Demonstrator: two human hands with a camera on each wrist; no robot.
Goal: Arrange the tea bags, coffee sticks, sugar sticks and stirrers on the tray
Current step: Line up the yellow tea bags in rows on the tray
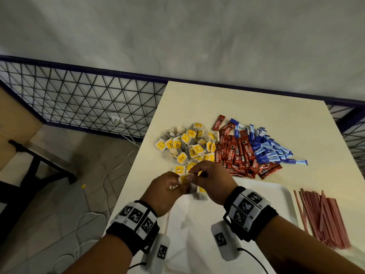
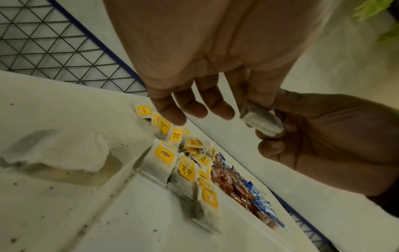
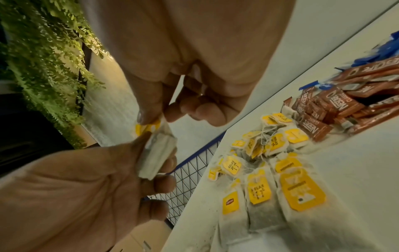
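One tea bag (image 1: 184,179) between both hands (image 1: 189,186)

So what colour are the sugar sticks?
Blue and white sugar sticks, clearest in the head view.

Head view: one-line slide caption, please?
Both hands pinch one tea bag above the tray.

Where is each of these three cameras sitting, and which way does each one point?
Head: worn on the head, looking forward and down at the table, the piles, the tray; both hands and banded wrists show.
Left wrist: on the left wrist, looking along the left hand at its fingers; the right hand comes in from the right.
Right wrist: on the right wrist, looking along the right hand at the left hand.
Shared: both wrist views show the one tea bag both hands pinch.
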